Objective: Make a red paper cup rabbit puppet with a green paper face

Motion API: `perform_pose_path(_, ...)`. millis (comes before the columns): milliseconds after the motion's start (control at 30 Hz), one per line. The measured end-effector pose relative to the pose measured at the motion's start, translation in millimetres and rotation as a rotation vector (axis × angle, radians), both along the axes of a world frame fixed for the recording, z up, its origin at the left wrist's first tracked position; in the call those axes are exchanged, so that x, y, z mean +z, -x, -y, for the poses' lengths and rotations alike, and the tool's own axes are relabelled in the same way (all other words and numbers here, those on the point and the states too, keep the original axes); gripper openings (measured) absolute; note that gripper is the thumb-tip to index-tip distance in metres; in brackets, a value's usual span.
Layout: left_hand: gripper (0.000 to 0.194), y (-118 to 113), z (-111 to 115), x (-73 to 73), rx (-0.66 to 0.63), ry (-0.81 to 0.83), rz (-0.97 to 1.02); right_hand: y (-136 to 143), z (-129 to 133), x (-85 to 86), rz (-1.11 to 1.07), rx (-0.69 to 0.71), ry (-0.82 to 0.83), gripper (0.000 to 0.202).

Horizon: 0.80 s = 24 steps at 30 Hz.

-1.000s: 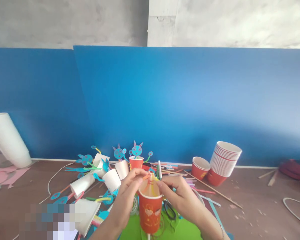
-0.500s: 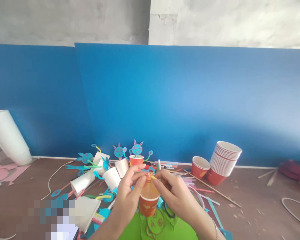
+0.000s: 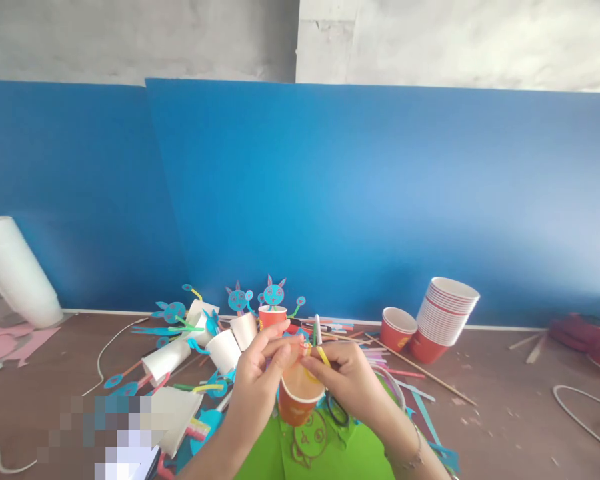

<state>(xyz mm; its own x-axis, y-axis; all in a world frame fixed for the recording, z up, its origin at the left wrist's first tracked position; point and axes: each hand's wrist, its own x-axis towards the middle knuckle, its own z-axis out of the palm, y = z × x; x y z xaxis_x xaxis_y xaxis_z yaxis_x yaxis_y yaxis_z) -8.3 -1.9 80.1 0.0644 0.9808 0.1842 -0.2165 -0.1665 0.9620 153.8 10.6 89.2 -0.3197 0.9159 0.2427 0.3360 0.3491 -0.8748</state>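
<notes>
A red paper cup [image 3: 296, 411] is between my hands, its pale inside turned towards me. My left hand [image 3: 266, 368] is at the cup's far left rim, thumb and fingers pinched; a small reddish bit shows at the fingertips, but what they grip is unclear. My right hand [image 3: 347, 375] pinches a yellow straw [image 3: 324, 356] by the far right rim. Whether the straw goes through the cup wall is hidden by my fingers. Under the cup lies green paper [image 3: 267, 453] with a face drawing [image 3: 311, 440], and dark scissor handles [image 3: 337, 411] rest beside it.
Cups with blue paper figures [image 3: 273, 294] and straw arms crowd the left and back. A stack of paper cups [image 3: 447, 313] and a single red cup [image 3: 398, 329] stand right. A wooden stick [image 3: 430, 375], a white roll [image 3: 20, 270] and a blue panel [image 3: 330, 200] are around.
The yellow straw now stands more upright in my right fingers, and my two hands' fingertips are closer together at the rim. The cup has shifted slightly. The camera view moved a little.
</notes>
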Motion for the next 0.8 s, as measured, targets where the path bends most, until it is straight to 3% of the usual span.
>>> perform_pose_path(67, 0.065, 3, -4, -2.7, -0.078, -0.033, 0.043, -3, -3, -0.1, -0.072, 0.0, 0.04, 0.044)
perform_pose_path(167, 0.104, 4, -8, -8.0, -0.315, -0.02, 0.038, -9, -7, 1.2, -0.171, -0.054, 0.085, 0.046)
perform_pose_path(267, 0.102, -1, -8, -11.6, -0.406, 0.076, -0.038, -14, -9, 5.2, -0.16, -0.117, 0.074, 0.038)
perform_pose_path(400, 0.074, -8, -7, -14.0, -0.323, 0.142, -0.061, -13, -7, 9.9, -0.094, -0.25, -0.085, 0.024)
perform_pose_path(500, 0.06, -11, -5, -16.3, -0.237, 0.183, -0.021, -9, -5, 8.9, -0.033, -0.269, -0.133, 0.024)
perform_pose_path(633, 0.071, -14, -4, -14.2, -0.192, 0.219, 0.068, -10, -7, 7.4, -0.082, -0.261, -0.089, 0.027)
perform_pose_path(733, 0.073, -12, -7, -6.4, -0.099, 0.234, 0.176, -15, -6, 8.4, -0.153, -0.251, -0.017, 0.053)
perform_pose_path(800, 0.07, -8, -10, -0.3, -0.036, 0.225, 0.254, -16, -4, 5.7, -0.051, -0.176, 0.079, 0.051)
